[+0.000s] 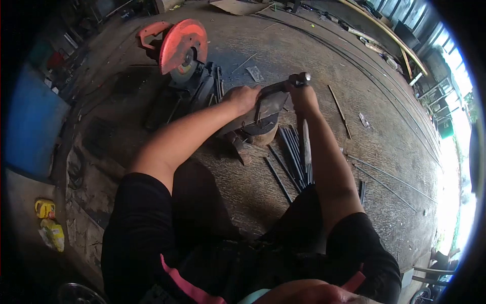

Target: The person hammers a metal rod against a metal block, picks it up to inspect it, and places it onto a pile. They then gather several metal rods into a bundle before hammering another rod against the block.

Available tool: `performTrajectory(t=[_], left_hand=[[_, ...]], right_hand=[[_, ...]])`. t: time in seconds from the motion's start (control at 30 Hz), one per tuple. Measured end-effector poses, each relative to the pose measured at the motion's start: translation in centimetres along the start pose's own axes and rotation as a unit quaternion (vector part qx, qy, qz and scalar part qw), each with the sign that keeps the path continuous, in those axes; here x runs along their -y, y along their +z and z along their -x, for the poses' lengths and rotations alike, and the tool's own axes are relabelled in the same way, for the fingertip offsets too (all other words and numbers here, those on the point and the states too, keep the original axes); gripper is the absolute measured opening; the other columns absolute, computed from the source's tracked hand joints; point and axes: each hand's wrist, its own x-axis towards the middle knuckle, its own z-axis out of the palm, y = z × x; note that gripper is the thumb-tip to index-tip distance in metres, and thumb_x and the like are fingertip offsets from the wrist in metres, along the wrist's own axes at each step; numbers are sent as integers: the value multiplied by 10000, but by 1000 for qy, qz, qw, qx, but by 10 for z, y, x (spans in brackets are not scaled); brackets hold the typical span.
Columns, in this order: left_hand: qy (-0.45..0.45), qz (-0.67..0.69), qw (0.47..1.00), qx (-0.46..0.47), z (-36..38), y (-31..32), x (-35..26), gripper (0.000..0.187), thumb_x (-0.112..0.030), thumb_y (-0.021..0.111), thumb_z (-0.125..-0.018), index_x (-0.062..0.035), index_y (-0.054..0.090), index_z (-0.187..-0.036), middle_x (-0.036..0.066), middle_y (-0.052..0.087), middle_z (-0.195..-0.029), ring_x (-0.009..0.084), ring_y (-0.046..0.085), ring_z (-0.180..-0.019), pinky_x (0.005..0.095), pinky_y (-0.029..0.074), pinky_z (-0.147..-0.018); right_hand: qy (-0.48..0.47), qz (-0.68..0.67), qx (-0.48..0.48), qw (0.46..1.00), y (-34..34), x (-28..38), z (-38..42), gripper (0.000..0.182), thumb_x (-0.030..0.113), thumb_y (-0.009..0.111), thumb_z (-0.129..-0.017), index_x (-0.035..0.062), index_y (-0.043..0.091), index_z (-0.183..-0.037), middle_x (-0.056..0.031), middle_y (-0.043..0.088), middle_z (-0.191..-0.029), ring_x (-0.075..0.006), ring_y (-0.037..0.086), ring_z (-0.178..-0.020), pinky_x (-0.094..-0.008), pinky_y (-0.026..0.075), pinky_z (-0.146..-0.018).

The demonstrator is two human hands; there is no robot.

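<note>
My left hand [244, 99] is closed round one end of a dark metal bar [273, 89], which reaches across toward my other hand. My right hand [302, 97] is wrapped round a hammer [302, 78], its shiny steel face showing just above the fingers. Below both hands, a dark flat metal plate [272, 105] lies over a round wooden block [264, 136]. How the bar and the plate touch is hard to make out. Several thin dark rods [292, 154] lie on the ground by my right forearm, with a pale pointed strip [306, 142] among them.
To the left stands a cut-off saw [185, 48] with a red guard. Long thin rods [390, 175] lie on the floor at right. A blue panel [33, 121] and a yellow container [45, 208] are at far left. Plastic scraps [254, 74] litter the ground.
</note>
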Motion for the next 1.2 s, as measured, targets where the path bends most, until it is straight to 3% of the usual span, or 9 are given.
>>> performTrajectory(t=[0.07,0.13,0.17,0.23,0.87,0.93,0.97,1.03,1.2], left_hand=[[4,-1,1000,2,1,-4,1,238,-286,474,-940,-76,573,-989,227,629,-734,447,622,-729,543,493,-628],[-2,0,1000,12,2,-4,-1,221,-273,484,-934,-79,572,-992,227,627,-729,442,624,-713,541,488,-614],[1,1,1000,12,2,-5,-2,221,-273,484,-934,-79,572,-992,227,627,-729,442,624,-713,541,488,-614],[3,-1,1000,-2,2,1,2,217,-266,484,-937,-73,571,-982,225,619,-707,443,620,-689,541,484,-595],[-36,16,999,28,5,3,-2,252,-295,451,-958,-68,537,-1025,230,631,-745,451,624,-721,555,486,-638],[-42,23,998,28,5,2,-2,255,-300,454,-956,-73,524,-1050,229,636,-751,449,625,-724,552,486,-628],[-39,24,999,29,4,1,-1,255,-300,454,-956,-73,524,-1050,229,636,-751,449,625,-724,552,486,-628],[-41,1,998,46,1,0,2,259,-296,452,-958,-79,505,-1090,228,640,-756,447,626,-723,551,482,-618],[-36,-4,999,37,0,4,12,240,-285,451,-963,-87,482,-1093,224,639,-751,439,628,-715,550,480,-611]], right_hand=[[69,-4,38,997,3,-11,-10,471,453,598,-841,55,648,-1089,-217,666,-1033,-372,618,-1040,-417,482,-862],[7,53,-24,998,3,-16,-8,430,462,627,-839,72,670,-1015,-106,644,-744,-194,642,-621,-331,506,-573],[8,54,-27,998,2,-19,-8,430,462,627,-839,72,670,-1015,-106,644,-744,-194,642,-621,-331,506,-573],[35,22,22,999,-8,2,8,449,425,655,-815,76,659,-1097,-181,673,-1064,-333,632,-1034,-393,480,-864],[26,13,26,999,-2,-12,-4,451,426,686,-784,87,666,-1082,-162,681,-1057,-316,630,-1047,-388,472,-871],[-16,-10,30,999,-1,-18,-8,332,390,665,-841,80,675,-959,-48,592,-678,-163,589,-576,-324,472,-503],[-14,-10,28,999,-2,-22,-9,332,390,665,-841,80,675,-959,-48,592,-678,-163,589,-576,-324,472,-503],[107,-141,57,983,-9,-14,-4,338,385,656,-853,60,650,-947,-41,560,-647,-143,558,-539,-312,444,-466],[11,-313,-100,944,-44,35,-9,512,512,599,-869,6,653,-924,-54,572,-615,-185,579,-534,-333,468,-509]])
